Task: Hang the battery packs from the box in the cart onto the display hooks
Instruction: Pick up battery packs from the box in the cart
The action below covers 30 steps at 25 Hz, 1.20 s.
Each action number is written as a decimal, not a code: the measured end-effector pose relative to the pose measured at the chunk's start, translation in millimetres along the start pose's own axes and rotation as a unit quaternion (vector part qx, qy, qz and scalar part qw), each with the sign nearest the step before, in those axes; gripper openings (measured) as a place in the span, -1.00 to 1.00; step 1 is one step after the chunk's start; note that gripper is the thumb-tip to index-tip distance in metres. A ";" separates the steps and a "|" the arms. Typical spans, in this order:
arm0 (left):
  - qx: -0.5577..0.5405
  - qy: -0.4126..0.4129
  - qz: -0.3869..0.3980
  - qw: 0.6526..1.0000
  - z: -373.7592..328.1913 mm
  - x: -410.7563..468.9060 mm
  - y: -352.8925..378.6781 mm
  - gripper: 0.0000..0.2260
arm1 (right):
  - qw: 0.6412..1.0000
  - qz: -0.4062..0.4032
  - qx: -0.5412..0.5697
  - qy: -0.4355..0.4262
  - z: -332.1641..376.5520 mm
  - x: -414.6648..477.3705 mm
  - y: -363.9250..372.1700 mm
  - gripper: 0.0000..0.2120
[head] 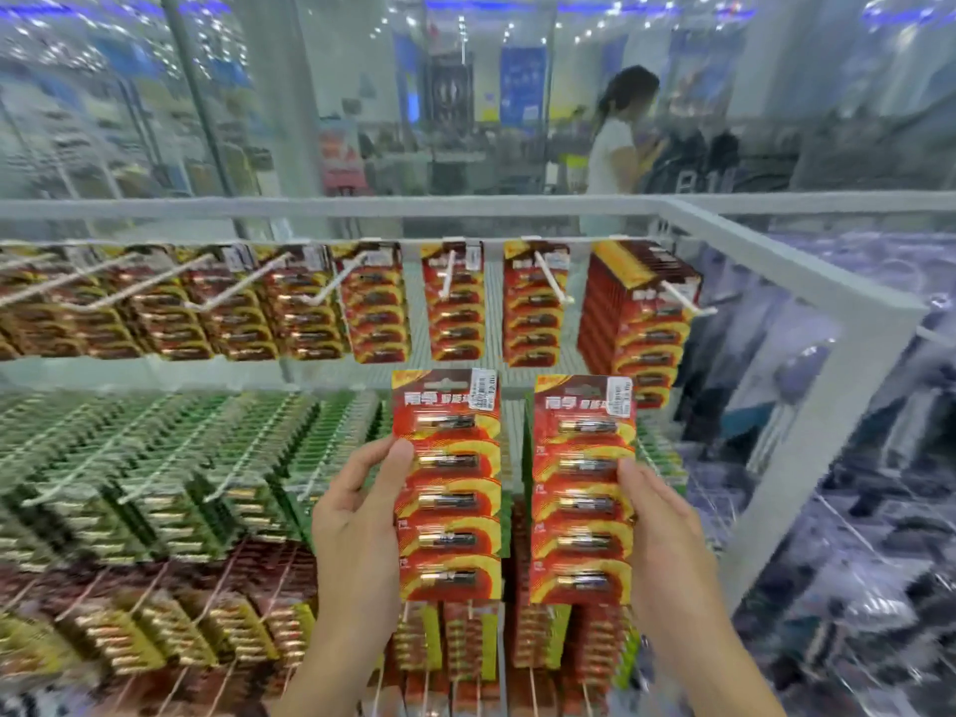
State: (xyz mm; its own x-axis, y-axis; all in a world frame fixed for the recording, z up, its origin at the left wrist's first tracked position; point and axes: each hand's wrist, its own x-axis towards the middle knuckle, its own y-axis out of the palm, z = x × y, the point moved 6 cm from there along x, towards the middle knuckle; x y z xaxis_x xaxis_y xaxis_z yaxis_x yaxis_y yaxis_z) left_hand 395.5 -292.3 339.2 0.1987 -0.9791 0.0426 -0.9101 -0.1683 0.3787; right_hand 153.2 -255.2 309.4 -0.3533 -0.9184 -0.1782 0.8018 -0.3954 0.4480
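My left hand point(357, 514) grips a red and yellow battery pack point(449, 483) by its left edge, thumb on the front. My right hand point(667, 530) grips a second red battery pack point(582, 489) by its right edge. Both packs are upright, side by side, a little apart, below the top row of white display hooks. The hook point(447, 274) above the left pack and the hook point(553, 276) above the right pack each carry a few red packs. A fuller hook point(683, 297) stands further right. The box and cart are out of view.
White wire display rack frame point(807, 282) runs along the top and right. Green battery packs point(155, 458) fill the middle row of hooks at left, red and gold packs point(155, 628) the lower rows. A person point(615, 147) stands beyond the rack in the shop.
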 end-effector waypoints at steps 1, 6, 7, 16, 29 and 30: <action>0.000 0.011 0.009 1.000 -9.3 5.5 4.3 -0.86 | 1.000 -0.001 -0.001 -0.019 8.1 2.6 6.2 -0.31; 0.004 0.061 0.048 0.997 -42.9 36.4 28.2 -0.80 | 0.999 0.006 -0.009 -0.051 31.5 4.3 20.8 -0.54; 0.008 0.067 0.052 0.996 -46.3 42.7 31.4 -0.75 | 0.999 0.002 -0.007 -0.053 32.3 4.3 21.1 -0.55; 0.000 0.040 0.049 0.998 -36.5 65.7 34.3 -0.87 | 0.998 0.000 -0.026 -0.062 37.8 1.2 22.5 -0.74; 0.058 0.031 0.033 0.997 -11.4 145.7 70.1 -0.82 | 0.992 0.021 -0.081 -0.091 66.1 15.9 52.3 -0.74; 0.068 0.034 0.035 0.996 -10.1 152.8 72.0 -0.80 | 0.993 0.016 -0.081 -0.088 65.8 17.4 52.3 -0.74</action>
State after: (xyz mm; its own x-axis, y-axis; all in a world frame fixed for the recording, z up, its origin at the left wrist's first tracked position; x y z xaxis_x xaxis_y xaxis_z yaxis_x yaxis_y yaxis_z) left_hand 364.0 -452.9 382.3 0.1530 -0.9799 0.1282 -0.9626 -0.1184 0.2437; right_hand 157.2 -290.8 387.4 -0.3932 -0.9194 -0.0030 0.8763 -0.3757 0.3015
